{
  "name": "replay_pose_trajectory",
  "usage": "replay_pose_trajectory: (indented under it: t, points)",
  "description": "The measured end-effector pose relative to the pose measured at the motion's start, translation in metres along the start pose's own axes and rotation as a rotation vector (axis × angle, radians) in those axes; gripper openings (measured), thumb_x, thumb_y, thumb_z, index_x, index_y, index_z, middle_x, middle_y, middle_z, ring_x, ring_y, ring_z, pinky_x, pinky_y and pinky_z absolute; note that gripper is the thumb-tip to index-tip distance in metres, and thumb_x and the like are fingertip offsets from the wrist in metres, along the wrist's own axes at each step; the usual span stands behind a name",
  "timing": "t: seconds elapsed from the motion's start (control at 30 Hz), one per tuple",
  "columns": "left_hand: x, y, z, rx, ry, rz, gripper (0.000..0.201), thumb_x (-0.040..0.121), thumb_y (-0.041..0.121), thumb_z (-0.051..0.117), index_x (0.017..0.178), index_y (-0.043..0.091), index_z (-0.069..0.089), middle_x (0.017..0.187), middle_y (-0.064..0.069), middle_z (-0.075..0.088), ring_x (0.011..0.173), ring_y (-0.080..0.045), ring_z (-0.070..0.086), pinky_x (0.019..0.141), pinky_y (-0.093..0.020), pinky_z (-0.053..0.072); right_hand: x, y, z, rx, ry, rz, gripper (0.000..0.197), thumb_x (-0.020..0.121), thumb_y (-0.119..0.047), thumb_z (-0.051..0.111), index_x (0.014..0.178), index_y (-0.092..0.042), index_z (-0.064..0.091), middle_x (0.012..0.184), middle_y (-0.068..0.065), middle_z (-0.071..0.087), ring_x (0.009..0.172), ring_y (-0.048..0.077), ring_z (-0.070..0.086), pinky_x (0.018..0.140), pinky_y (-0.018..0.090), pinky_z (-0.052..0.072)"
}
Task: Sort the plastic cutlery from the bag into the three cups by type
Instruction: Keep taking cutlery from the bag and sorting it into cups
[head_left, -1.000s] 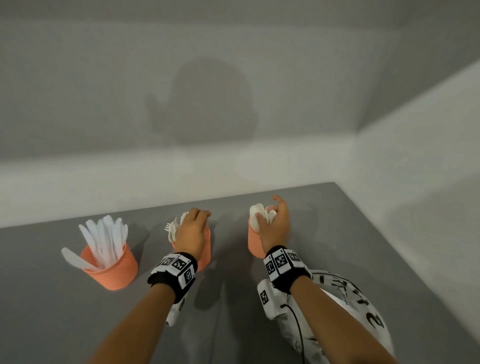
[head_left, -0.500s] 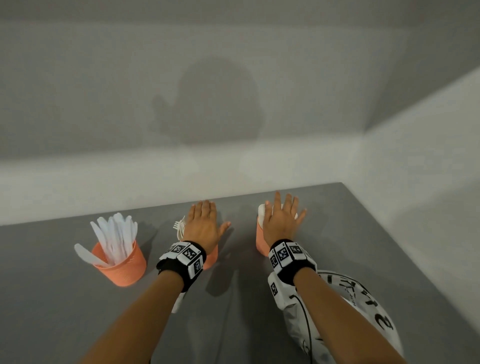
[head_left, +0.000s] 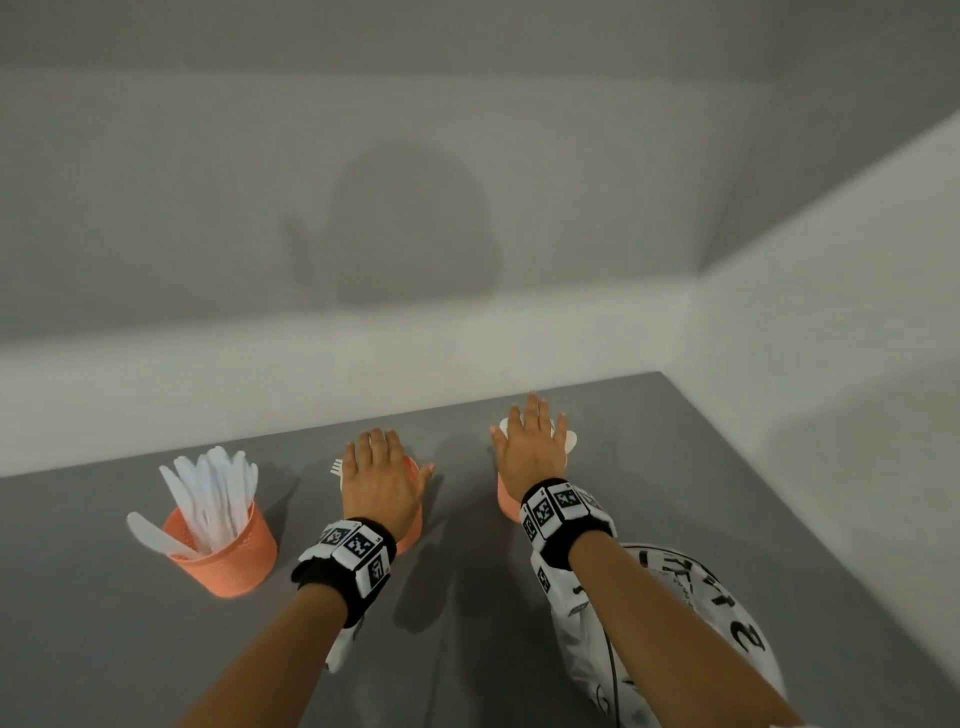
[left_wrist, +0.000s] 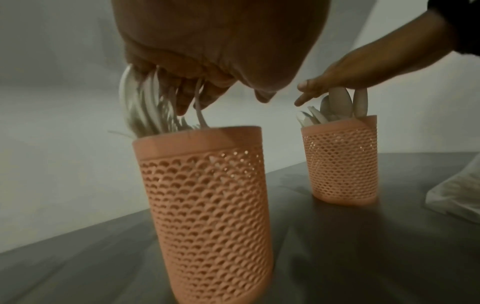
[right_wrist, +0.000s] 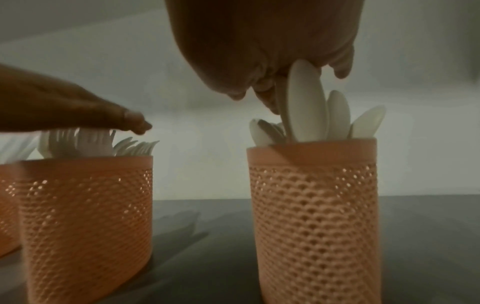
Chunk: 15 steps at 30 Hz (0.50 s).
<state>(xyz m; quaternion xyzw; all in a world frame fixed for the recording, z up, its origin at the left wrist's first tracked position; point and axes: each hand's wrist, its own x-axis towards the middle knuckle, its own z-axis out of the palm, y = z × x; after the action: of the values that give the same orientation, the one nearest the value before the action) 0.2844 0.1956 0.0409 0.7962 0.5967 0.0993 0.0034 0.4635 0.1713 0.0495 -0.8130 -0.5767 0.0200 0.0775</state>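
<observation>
Three orange mesh cups stand in a row on the grey table. The left cup (head_left: 228, 558) holds white knives (head_left: 210, 493). My left hand (head_left: 382, 480) lies flat, fingers straight, on the tops of the white forks (left_wrist: 150, 111) in the middle cup (left_wrist: 207, 205). My right hand (head_left: 530, 441) rests flat, fingers spread, on the white spoons (right_wrist: 306, 107) in the right cup (right_wrist: 317, 216). Neither hand grips anything. The white printed plastic bag (head_left: 722, 613) lies under my right forearm.
The table's back edge (head_left: 467, 405) meets a pale wall just behind the cups. Its right edge (head_left: 779, 509) runs along a side wall. A corner of the bag (left_wrist: 457, 197) lies right of the spoon cup.
Both hands went from curled over the cutlery in the middle and right cups to flat with fingers straight, and now press on the cutlery tops.
</observation>
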Motion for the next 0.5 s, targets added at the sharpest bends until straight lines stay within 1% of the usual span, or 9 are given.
replay_pose_trajectory:
  t: [0.1,0.2,0.27,0.3,0.37,0.4,0.43,0.47,0.5]
  points:
    - [0.003,-0.004,0.001,0.045,-0.040,0.013,0.074,0.094,0.054,0.029,0.146,0.003,0.019,0.152,-0.018,0.024,0.143,-0.032,0.017,0.118,-0.043,0.008,0.004,0.000,-0.008,-0.041,-0.118,0.021,0.068,0.096,-0.054,0.017,0.149,-0.012,0.015,0.157,0.016,0.009,0.146,0.029,0.004,0.116,0.051,0.001]
    - [0.002,-0.006,-0.003,0.038,-0.079,0.035,0.074,0.093,0.058,0.025,0.149,0.011,0.012,0.155,-0.017,0.016,0.145,-0.031,0.010,0.118,-0.044,0.002,0.006,0.001,-0.020,0.053,-0.276,0.042,0.074,0.092,-0.063,0.018,0.151,-0.021,0.006,0.158,0.015,-0.002,0.146,0.030,-0.003,0.115,0.053,-0.003]
    - [-0.001,-0.004,-0.008,0.034,-0.085,0.073,0.074,0.093,0.059,0.022,0.150,0.014,0.007,0.157,-0.017,0.009,0.146,-0.030,0.004,0.118,-0.045,-0.002,0.005,0.002,-0.030,0.201,-0.273,0.048,0.073,0.091,-0.064,0.021,0.150,-0.025,0.002,0.158,0.013,-0.006,0.147,0.029,-0.004,0.115,0.051,-0.004]
    - [-0.003,-0.002,-0.011,0.013,-0.075,0.092,0.074,0.093,0.060,0.020,0.150,0.015,0.005,0.157,-0.016,0.006,0.146,-0.030,0.002,0.118,-0.044,-0.003,0.004,0.003,-0.036,0.305,-0.207,0.043,0.071,0.093,-0.061,0.023,0.151,-0.025,0.005,0.159,0.012,-0.003,0.147,0.028,-0.001,0.116,0.050,-0.002]
    - [-0.006,0.006,-0.023,-0.082,-0.038,0.122,0.071,0.095,0.056,0.022,0.150,0.016,0.004,0.157,-0.016,0.005,0.146,-0.030,0.002,0.118,-0.042,0.001,0.000,0.006,-0.054,0.567,-0.041,0.034,0.062,0.096,-0.052,0.029,0.149,-0.021,0.018,0.158,0.010,0.012,0.146,0.024,0.012,0.118,0.043,0.008]
    - [-0.008,0.011,-0.029,-0.148,-0.028,0.135,0.069,0.096,0.052,0.026,0.150,0.015,0.005,0.157,-0.017,0.006,0.146,-0.030,0.004,0.118,-0.041,0.004,-0.003,0.009,-0.064,0.697,0.008,0.031,0.056,0.098,-0.046,0.032,0.146,-0.018,0.029,0.154,0.009,0.025,0.143,0.023,0.023,0.117,0.038,0.016]
    - [-0.011,0.018,-0.035,-0.231,-0.025,0.147,0.067,0.097,0.048,0.029,0.150,0.014,0.007,0.157,-0.017,0.010,0.146,-0.030,0.008,0.118,-0.040,0.008,-0.007,0.013,-0.074,0.795,0.023,0.031,0.049,0.099,-0.041,0.034,0.139,-0.013,0.042,0.145,0.011,0.042,0.135,0.023,0.038,0.111,0.033,0.026]
    - [-0.014,0.024,-0.040,-0.329,-0.032,0.157,0.065,0.097,0.043,0.032,0.150,0.013,0.009,0.156,-0.016,0.014,0.144,-0.030,0.014,0.117,-0.039,0.012,-0.012,0.018,-0.084,0.847,0.008,0.034,0.043,0.099,-0.036,0.036,0.127,-0.008,0.054,0.128,0.013,0.058,0.119,0.026,0.052,0.103,0.032,0.036]
    - [-0.019,0.031,-0.044,-0.434,-0.058,0.172,0.063,0.098,0.039,0.035,0.149,0.012,0.012,0.155,-0.016,0.018,0.142,-0.030,0.022,0.115,-0.038,0.018,-0.017,0.023,-0.093,0.863,-0.032,0.036,0.038,0.099,-0.032,0.038,0.111,-0.004,0.061,0.106,0.014,0.066,0.100,0.028,0.060,0.091,0.031,0.044]
